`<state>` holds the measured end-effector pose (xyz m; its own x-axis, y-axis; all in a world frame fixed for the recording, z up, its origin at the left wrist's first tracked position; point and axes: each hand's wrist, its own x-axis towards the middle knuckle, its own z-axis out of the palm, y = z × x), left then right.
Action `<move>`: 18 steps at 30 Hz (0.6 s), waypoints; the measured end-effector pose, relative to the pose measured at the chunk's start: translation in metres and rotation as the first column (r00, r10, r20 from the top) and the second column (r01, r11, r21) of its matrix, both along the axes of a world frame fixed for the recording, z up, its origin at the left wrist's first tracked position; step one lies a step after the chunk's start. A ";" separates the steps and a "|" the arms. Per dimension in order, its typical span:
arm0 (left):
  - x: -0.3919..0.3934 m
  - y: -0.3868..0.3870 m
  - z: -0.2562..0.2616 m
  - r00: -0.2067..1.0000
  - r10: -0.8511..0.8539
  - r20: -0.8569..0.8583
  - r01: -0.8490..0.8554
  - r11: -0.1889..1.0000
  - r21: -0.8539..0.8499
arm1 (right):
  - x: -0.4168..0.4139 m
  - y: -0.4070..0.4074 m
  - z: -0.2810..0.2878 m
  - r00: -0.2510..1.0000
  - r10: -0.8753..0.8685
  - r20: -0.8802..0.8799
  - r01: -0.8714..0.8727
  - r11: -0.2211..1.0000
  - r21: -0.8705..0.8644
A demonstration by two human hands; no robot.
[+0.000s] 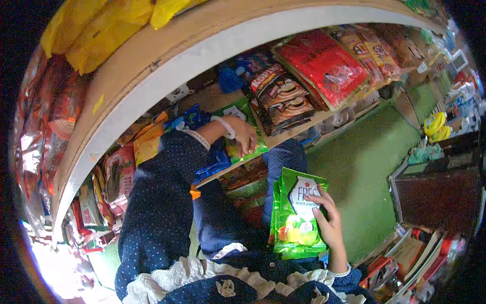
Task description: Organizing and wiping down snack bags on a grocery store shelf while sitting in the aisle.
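My right hand [328,218] holds green Fres mint candy bags [298,207] by their side, in front of my lap. At least two bags overlap there, the front one showing fruit and a pale label. Over on the shelf, my left hand [243,135] reaches in with bent fingers touching another green bag [259,146]. Whether those fingers grip the bag cannot be seen. Blue packets [217,162] lie beside that bag, partly under my sleeve. On its other side are dark brown Kopiko coffee packs [281,97].
A curved-looking upper shelf edge [182,49] runs above my left arm, with yellow bags [102,34] on top. Red packs [322,68] lie farther along the lower shelf board [292,131]. A dark cabinet [436,186] stands on the green floor [360,182] at right.
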<state>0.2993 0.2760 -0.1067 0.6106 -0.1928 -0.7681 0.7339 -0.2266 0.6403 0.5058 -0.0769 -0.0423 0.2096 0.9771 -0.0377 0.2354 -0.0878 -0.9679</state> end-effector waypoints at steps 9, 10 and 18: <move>-0.010 -0.075 0.022 0.973 -0.193 0.124 -0.122 0.018 0.992 | 0.003 -0.002 -0.015 0.965 -0.160 0.209 0.144 0.986 0.088; -0.013 -0.075 0.013 0.985 -0.147 0.089 -0.079 0.067 0.995 | 0.003 -0.005 -0.023 0.977 -0.163 0.135 0.162 0.987 0.023; 0.019 -0.111 0.076 0.897 -0.017 0.441 -0.373 0.504 0.779 | 0.002 -0.007 -0.018 0.913 -0.264 -0.310 0.231 0.963 -0.139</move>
